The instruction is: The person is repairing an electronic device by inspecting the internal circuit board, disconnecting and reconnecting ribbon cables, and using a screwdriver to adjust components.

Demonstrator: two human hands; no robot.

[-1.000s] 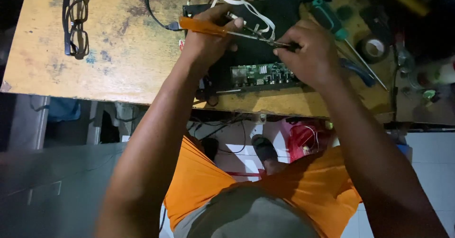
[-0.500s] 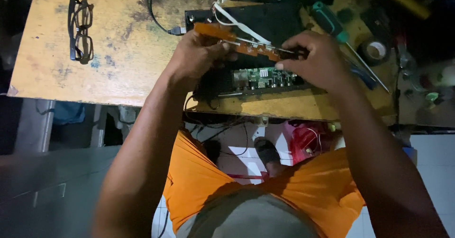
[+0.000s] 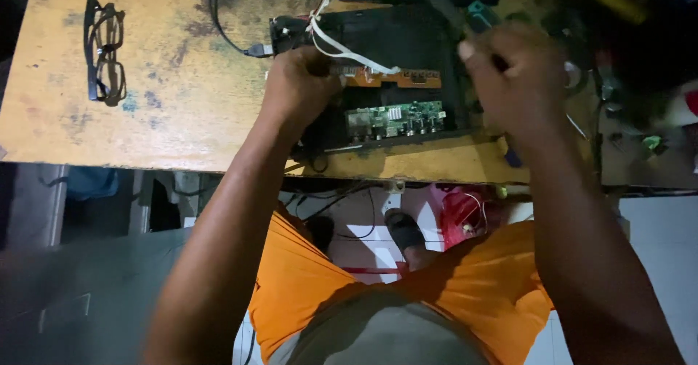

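Observation:
My left hand (image 3: 302, 81) grips the left end of a narrow orange circuit board (image 3: 396, 78), held over an open black device casing (image 3: 407, 38) on the wooden table (image 3: 145, 118). A white cable (image 3: 342, 45) loops from the casing's top down to the orange board. Below it, a green circuit board (image 3: 396, 118) sits inside the casing. My right hand (image 3: 512, 81) is blurred, with its fingers curled over a teal-handled screwdriver (image 3: 476, 12) to the right of the casing. Whether it grips the tool is unclear.
Black-framed glasses (image 3: 105, 52) lie at the table's far left. A black cable (image 3: 225, 23) plugs into the casing's left side. Dark clutter and a tape roll (image 3: 574, 78) crowd the right end. Under the table are a red bag (image 3: 462, 216) and my sandalled foot (image 3: 403, 230).
My right hand let go of the orange board's right end and moved right, onto the screwdriver. My left hand still holds the board, now lower over the casing.

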